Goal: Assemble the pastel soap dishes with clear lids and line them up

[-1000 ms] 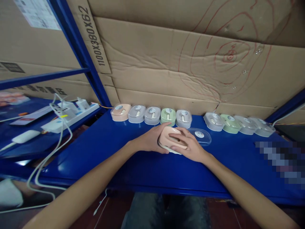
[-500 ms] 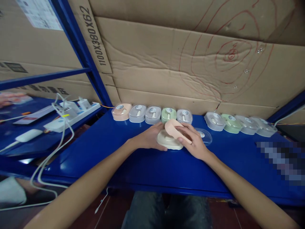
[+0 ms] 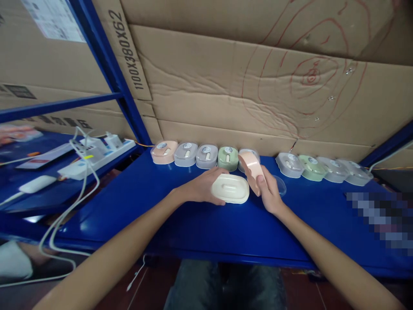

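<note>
With our left hand [image 3: 201, 188] steadying the cream tray [image 3: 230, 188] at mid-shelf [image 3: 180, 224] and our right hand [image 3: 269, 193] gripping the peach mouse [image 3: 253, 168] lifted clear, we judge unpacking underway; next calls for setting it down.

Nine boxed mice [image 3: 205, 156], two hands [image 3: 203, 188].

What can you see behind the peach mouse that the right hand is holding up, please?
Behind the peach mouse held in the right hand stands a boxed mouse in the back row, mostly covered; only its top edge shows. A clear lid lies partly hidden behind the hand.
</note>
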### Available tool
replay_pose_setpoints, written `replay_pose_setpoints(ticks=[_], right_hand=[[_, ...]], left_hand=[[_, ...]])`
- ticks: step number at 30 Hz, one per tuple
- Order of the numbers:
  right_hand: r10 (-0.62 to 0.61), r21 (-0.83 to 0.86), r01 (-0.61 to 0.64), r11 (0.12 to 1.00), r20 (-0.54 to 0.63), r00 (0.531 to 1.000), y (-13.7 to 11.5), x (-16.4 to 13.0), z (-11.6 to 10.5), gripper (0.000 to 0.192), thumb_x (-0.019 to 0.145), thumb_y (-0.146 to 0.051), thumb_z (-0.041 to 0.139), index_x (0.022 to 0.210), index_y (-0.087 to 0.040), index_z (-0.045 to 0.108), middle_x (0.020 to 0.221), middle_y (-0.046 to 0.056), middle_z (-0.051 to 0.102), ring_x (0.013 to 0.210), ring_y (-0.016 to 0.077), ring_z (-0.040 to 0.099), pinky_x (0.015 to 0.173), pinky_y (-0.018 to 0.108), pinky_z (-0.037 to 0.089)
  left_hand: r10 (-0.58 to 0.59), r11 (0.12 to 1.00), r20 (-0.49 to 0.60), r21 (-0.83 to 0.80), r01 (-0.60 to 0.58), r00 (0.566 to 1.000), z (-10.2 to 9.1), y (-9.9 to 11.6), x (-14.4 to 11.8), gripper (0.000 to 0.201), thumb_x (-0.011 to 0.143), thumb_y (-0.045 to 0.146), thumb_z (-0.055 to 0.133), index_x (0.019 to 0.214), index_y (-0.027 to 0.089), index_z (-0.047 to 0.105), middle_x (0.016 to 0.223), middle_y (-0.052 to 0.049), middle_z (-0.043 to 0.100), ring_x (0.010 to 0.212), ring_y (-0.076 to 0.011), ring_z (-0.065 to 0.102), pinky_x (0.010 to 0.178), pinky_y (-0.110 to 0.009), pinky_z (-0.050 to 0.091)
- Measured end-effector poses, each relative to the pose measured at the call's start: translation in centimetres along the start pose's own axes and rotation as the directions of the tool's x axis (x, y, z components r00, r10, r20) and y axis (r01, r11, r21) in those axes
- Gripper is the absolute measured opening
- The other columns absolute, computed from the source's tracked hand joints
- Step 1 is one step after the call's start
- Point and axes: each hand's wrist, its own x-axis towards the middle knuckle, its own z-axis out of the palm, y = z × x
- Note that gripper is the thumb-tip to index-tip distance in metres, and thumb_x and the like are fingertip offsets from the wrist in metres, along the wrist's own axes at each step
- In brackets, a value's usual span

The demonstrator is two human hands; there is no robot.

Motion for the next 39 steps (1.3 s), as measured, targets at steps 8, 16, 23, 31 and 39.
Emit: replay_pose_setpoints(ticks=[8, 16, 23, 31, 39], right_hand=[[0.16, 0.133, -0.141, 0.981, -0.148, 0.976, 0.2, 0.0, 0.2, 0.065, 0.11, -0.077, 0.038, 0.127, -0.026, 0.073, 0.122, 0.011, 0.079, 0.115, 0.0322, 0.073, 0.106, 0.048, 0.057], [0.104, 0.01, -0.104, 0.995, -0.181, 0.978, 0.3, 0.2, -0.1, 0.066, 0.112, -0.073, 0.035, 0.135, -0.024, 0.073, 0.127, 0.014, 0.077, 0.121, 0.0346, 0.072, 0.109, 0.055, 0.058], [-0.169, -0.24, 0.205, 0.949, 0.162, 0.972, -0.2, -0.5, 0.3, 0.048, 0.106, -0.056, 0.067, 0.147, -0.03, 0.07, 0.151, 0.016, 0.059, 0.143, 0.0367, 0.06, 0.118, 0.06, 0.053], [-0.125, -0.272, 0.214, 0.938, 0.31, 0.942, -0.1, -0.8, 0.6, 0.049, 0.104, -0.053, 0.073, 0.146, -0.029, 0.071, 0.154, 0.016, 0.057, 0.143, 0.0384, 0.059, 0.117, 0.062, 0.055], [-0.19, -0.228, 0.291, 0.929, 0.38, 0.905, -0.2, -0.9, 0.8, 0.047, 0.103, -0.051, 0.075, 0.145, -0.029, 0.07, 0.155, 0.017, 0.057, 0.142, 0.0383, 0.058, 0.115, 0.064, 0.055]], left_hand=[[-0.013, 1.0, 0.001, -0.002, 0.013, 1.0, -0.1, 0.0, -0.1, 0.094, 0.072, 0.055, 0.099, 0.152, 0.027, 0.057, 0.155, -0.013, 0.064, 0.145, -0.0425, 0.057, 0.124, -0.062, 0.042], [-0.027, 1.0, 0.013, 0.004, 0.027, 1.0, -0.3, 0.0, -0.1, 0.095, 0.071, 0.057, 0.098, 0.152, 0.026, 0.06, 0.153, -0.012, 0.064, 0.146, -0.0442, 0.054, 0.125, -0.063, 0.04], [-0.048, 0.998, 0.031, 0.045, 0.046, 0.998, 0.0, -0.6, -0.1, 0.099, 0.066, 0.071, 0.097, 0.149, 0.029, 0.064, 0.143, -0.012, 0.064, 0.138, -0.0447, 0.054, 0.122, -0.066, 0.04], [-0.093, 0.991, -0.001, -0.099, 0.092, 0.996, 0.9, -0.4, 0.2, 0.117, 0.058, 0.069, 0.101, 0.157, 0.027, 0.056, 0.157, -0.014, 0.059, 0.147, -0.0488, 0.051, 0.126, -0.07, 0.036], [-0.155, 0.983, -0.022, -0.103, 0.152, 0.988, 1.2, -0.8, -0.3, 0.146, 0.055, 0.059, 0.104, 0.175, 0.028, 0.027, 0.176, -0.021, 0.04, 0.163, -0.0551, 0.033, 0.129, -0.076, 0.031]])
